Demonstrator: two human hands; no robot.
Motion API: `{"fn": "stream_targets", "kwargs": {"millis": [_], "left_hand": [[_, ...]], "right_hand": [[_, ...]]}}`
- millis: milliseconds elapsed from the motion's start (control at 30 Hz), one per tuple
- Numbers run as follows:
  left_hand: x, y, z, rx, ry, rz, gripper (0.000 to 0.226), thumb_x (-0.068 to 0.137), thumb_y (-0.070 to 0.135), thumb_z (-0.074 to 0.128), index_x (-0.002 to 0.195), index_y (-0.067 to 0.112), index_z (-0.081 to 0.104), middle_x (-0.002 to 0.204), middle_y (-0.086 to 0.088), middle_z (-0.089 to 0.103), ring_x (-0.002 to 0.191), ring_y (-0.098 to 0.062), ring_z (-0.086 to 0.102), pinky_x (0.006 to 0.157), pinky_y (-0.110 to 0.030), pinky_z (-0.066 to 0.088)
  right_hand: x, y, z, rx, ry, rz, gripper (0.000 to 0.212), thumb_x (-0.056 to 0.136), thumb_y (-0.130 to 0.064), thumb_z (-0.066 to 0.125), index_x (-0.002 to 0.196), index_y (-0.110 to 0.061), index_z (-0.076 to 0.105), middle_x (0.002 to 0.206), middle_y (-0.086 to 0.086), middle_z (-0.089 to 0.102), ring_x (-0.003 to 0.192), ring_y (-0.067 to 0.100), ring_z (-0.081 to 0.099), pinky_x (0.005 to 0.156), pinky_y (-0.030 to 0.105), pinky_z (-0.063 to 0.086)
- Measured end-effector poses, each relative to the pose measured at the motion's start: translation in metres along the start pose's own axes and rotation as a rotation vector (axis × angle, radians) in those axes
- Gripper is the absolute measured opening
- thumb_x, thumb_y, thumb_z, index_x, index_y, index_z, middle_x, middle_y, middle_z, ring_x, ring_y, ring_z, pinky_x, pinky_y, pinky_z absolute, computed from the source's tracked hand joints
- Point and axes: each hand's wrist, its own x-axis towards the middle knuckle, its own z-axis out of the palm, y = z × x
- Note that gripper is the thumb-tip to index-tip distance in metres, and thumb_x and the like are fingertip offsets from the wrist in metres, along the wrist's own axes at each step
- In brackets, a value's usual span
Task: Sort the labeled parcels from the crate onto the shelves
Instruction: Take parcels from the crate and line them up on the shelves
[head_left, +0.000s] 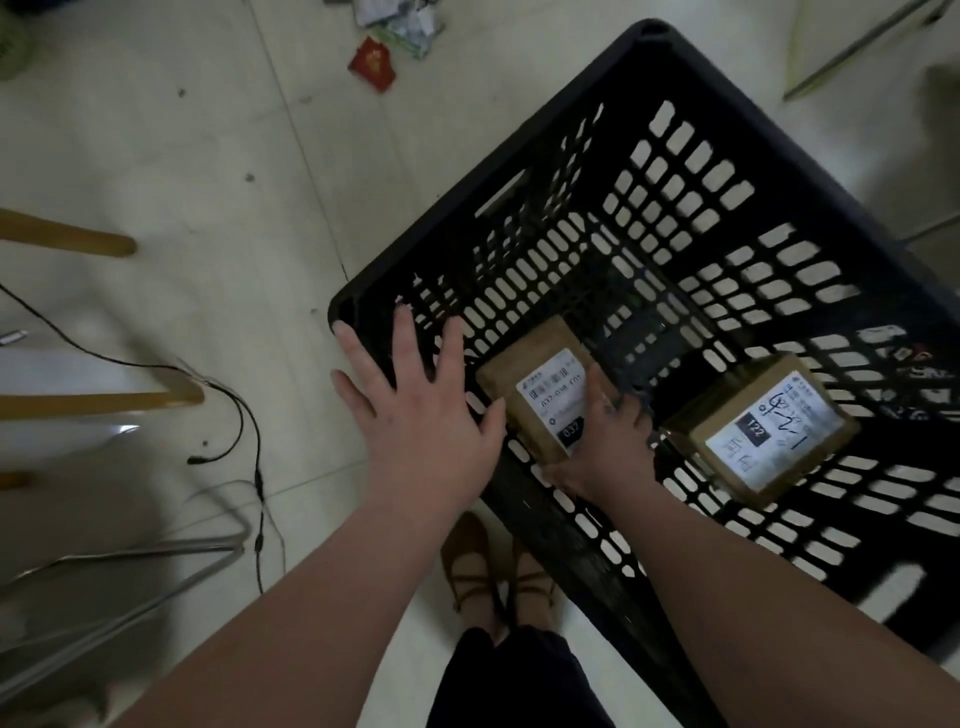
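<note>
A black slotted plastic crate (519, 156) stands on the tiled floor. Two brown cardboard parcels with white labels lie inside it. The smaller parcel (540, 384), labelled 032, sits near the crate's left corner, and my right hand (608, 447) grips it, thumb under its near edge and fingers on its right side. The larger parcel (763, 431), labelled 122 with black pen marks, lies to the right, apart from my hands. My left hand (415, 405) hovers with fingers spread over the crate's left corner, just left of the small parcel.
Black cables (244, 415) trail across the floor on the left, beside wooden legs (67, 241) and a metal frame (130, 587). A red packet (373, 65) and paper litter lie at the top. My feet in brown shoes (493, 566) stand against the crate's near side.
</note>
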Motion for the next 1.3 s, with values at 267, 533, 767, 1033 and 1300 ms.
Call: {"fn": "stream_targets", "kwargs": {"millis": [267, 533, 767, 1033, 1300], "left_hand": [[0.003, 0.018, -0.048, -0.182, -0.241, -0.126, 0.090, 0.076, 0.078, 0.038, 0.150, 0.033, 0.012, 0.159, -0.005, 0.000, 0.142, -0.033, -0.023, 0.111, -0.060, -0.005], [-0.023, 0.080, -0.173, -1.423, -0.441, -0.087, 0.098, 0.052, 0.060, 0.079, 0.129, 0.070, 0.019, 0.128, 0.023, 0.053, 0.117, -0.007, 0.056, 0.089, -0.029, 0.052], [-0.062, 0.107, -0.274, -1.681, -0.584, 0.178, 0.063, 0.076, 0.033, 0.061, 0.136, 0.039, 0.042, 0.128, -0.004, 0.062, 0.113, -0.032, 0.062, 0.088, -0.050, 0.051], [-0.117, 0.129, -0.326, -1.650, -0.672, 0.308, 0.067, 0.080, 0.042, 0.053, 0.138, 0.008, 0.045, 0.125, -0.016, 0.063, 0.112, -0.031, 0.061, 0.080, -0.032, 0.054], [-0.168, 0.094, -0.352, -1.287, -0.906, 0.550, 0.080, 0.061, 0.069, 0.072, 0.133, 0.049, 0.043, 0.128, 0.009, 0.062, 0.114, -0.015, 0.061, 0.085, -0.041, 0.055]], "right_hand": [[-0.051, -0.010, -0.095, 0.375, 0.144, -0.021, 0.139, 0.043, -0.062, 0.072, 0.139, -0.053, -0.027, 0.147, 0.011, 0.016, 0.134, 0.037, 0.023, 0.105, 0.051, 0.031], [-0.178, -0.034, -0.214, 0.634, 0.281, -0.239, 0.140, 0.040, -0.080, 0.065, 0.149, -0.046, -0.016, 0.145, -0.005, 0.026, 0.139, 0.020, 0.025, 0.113, 0.049, 0.029], [-0.276, 0.002, -0.291, 1.303, 0.146, -0.440, 0.059, 0.082, -0.053, 0.067, 0.137, -0.037, 0.051, 0.125, -0.004, 0.068, 0.108, 0.013, 0.068, 0.081, 0.028, 0.058], [-0.357, 0.027, -0.304, 1.368, 0.097, -0.584, 0.106, 0.066, -0.037, 0.086, 0.149, -0.050, 0.021, 0.134, -0.008, 0.062, 0.118, 0.018, 0.063, 0.101, 0.043, 0.047], [-0.440, 0.034, -0.268, 1.338, 0.170, -0.663, 0.104, 0.071, -0.022, 0.081, 0.149, -0.051, 0.019, 0.140, 0.000, 0.058, 0.128, 0.028, 0.054, 0.109, 0.055, 0.038]]}}
